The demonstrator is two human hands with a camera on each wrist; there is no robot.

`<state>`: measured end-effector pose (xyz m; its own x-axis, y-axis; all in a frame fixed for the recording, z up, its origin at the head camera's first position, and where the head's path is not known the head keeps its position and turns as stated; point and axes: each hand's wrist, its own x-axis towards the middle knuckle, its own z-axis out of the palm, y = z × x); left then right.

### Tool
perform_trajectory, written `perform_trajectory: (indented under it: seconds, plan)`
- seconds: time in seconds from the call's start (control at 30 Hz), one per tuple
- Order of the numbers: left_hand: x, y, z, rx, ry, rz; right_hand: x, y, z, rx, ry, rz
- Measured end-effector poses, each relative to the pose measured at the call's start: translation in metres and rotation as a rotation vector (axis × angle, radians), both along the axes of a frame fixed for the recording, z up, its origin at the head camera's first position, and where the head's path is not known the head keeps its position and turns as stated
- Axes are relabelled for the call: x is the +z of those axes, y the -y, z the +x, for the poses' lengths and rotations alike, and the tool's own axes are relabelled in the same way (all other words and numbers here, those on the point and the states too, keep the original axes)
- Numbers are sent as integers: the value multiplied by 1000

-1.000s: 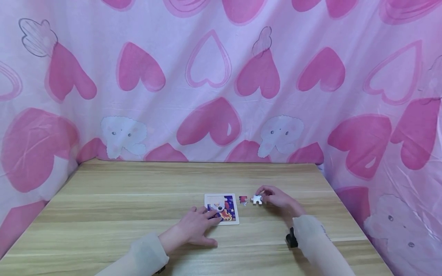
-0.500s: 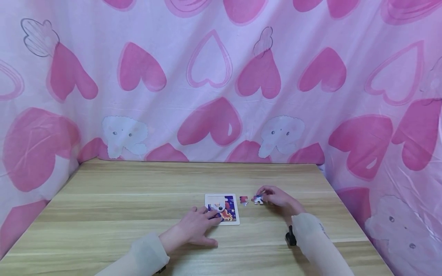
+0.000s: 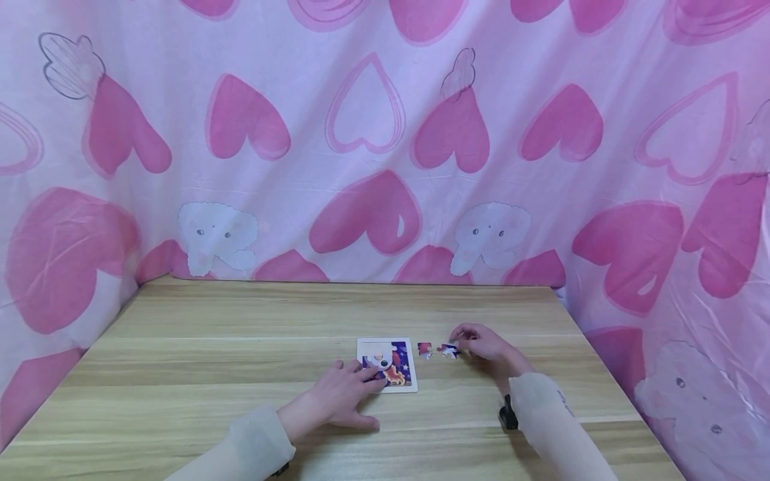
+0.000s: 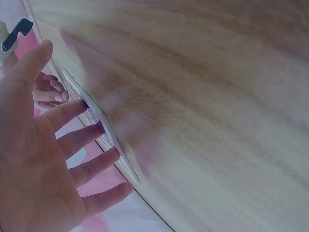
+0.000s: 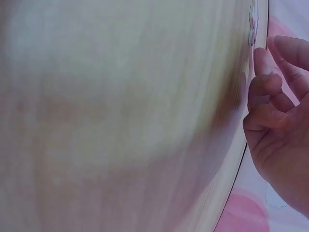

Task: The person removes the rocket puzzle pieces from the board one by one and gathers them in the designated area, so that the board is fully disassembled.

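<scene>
On the wooden table a small picture puzzle in a white frame (image 3: 414, 387) shows a purple starry scene, partly covered. My left hand (image 3: 345, 394) rests flat across its lower left, fingers spread and fairly straight. In the left wrist view, the fingertips of my left hand (image 4: 53, 145) lie over the frame's edge. A red puzzle piece (image 3: 425, 350) lies loose just right of the frame. Further right, my right hand (image 3: 481, 344) has its curled fingers at the right edge of a purple-and-white puzzle piece (image 3: 448, 351); the exact contact is small and partly hidden.
Wood-grain table (image 3: 252, 321) surrounds the puzzle. A pink heart-patterned curtain (image 3: 361, 200) hangs behind and along both sides. A black strap device (image 3: 508, 411) sits at my right wrist.
The piece at my right hand looked mostly white, then blue and white, and now shows purple and white with a different outline. The right fingertips shifted slightly right. My left hand stays put.
</scene>
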<state>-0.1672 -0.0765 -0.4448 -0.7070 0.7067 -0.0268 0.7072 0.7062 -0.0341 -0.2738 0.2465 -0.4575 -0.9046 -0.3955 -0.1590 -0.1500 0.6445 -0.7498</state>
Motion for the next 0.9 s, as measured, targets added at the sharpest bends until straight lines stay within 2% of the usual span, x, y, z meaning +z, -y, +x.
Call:
perform_trajectory:
  seconds: [0.13, 0.23, 0.47, 0.67, 0.9]
  plan:
    - [1, 0, 1, 5, 18, 1, 2, 7, 4, -1, -39, -14]
    - [2, 1, 1, 7, 30, 4, 3, 18, 7, 40, -86, -27]
    - [2, 0, 0, 14, 54, 14, 6, 49, 14, 130, -90, -42]
    - [2, -2, -3, 16, 60, 27, 8, 71, 16, 181, -104, -31]
    - [1, -6, -6, 25, 60, 35, 5, 86, 13, 246, -187, 12]
